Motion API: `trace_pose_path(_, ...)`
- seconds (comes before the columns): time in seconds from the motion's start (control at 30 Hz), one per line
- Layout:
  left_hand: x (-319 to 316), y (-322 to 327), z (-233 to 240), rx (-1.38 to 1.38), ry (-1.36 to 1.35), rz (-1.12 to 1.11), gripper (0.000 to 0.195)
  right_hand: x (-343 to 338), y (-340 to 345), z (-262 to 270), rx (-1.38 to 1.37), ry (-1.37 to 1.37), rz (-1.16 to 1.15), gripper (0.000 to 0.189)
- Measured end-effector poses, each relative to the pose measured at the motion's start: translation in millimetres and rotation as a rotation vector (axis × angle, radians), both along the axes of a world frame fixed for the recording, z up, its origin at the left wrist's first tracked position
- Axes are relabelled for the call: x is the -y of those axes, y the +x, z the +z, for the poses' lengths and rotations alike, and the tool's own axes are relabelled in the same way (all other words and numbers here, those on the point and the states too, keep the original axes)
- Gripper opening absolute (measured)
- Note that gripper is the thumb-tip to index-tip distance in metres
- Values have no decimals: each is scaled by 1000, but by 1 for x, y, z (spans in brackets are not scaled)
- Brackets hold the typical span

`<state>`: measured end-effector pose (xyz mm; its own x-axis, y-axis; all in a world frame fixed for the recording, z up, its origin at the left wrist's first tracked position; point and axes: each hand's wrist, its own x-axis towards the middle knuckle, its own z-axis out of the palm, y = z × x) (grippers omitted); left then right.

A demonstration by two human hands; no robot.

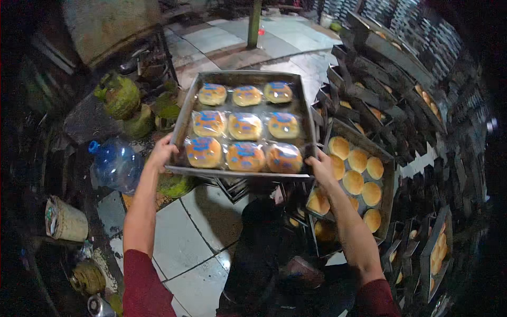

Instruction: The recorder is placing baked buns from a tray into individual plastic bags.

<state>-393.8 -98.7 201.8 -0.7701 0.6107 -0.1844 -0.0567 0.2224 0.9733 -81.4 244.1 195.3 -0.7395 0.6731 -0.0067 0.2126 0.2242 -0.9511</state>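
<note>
Both hands hold up a rectangular metal baking tray (241,173) in front of me. My left hand (161,153) grips its near left corner, and my right hand (321,168) its near right corner. Inside lie rows of round buns in clear printed wrappers, such as the wrapped bun (244,126) near the middle. The undersides of the fingers are hidden by the tray. Just right of my right hand, lower down, another metal tray (390,194) holds unwrapped golden buns (353,182); my right forearm covers part of it.
Stacked trays with buns (368,85) rise along the right. Green gas cylinders (122,97), a blue plastic water jug (118,162) and a plastic bucket (67,222) stand at the left. A green post (254,23) stands beyond the held tray, on a tiled floor (178,233).
</note>
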Motion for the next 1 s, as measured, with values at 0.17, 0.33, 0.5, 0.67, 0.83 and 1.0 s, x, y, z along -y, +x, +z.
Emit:
trace_pose_path(0.17, -20, -71, -83, -246, -197, -100, 58, -23, -45, -108, 358, 471, -50, 27)
trace_pose_path(0.33, 0, -58, -88, -799, -273, 376, 41, 46, -33, -44, -138, 709, -232, 23)
trace_pose_path(0.5, -14, 106, -27, -594, 305, 715, 27, 161, 216, -54, 432, 718, 349, 29)
trace_pose_path(0.67, -45, 327, -10, -82, 342, 178, 18, 208, 293, -109, 578, 959, 252, 31)
trace_pose_path(0.83, -85, 412, -6, 77, 293, -196, 19, 208, 324, -115, 455, 1007, 193, 29)
trace_pose_path(1.0, -82, 452, -65, -95, 120, -444, 30, 221, 328, -89, 601, 407, -165, 43)
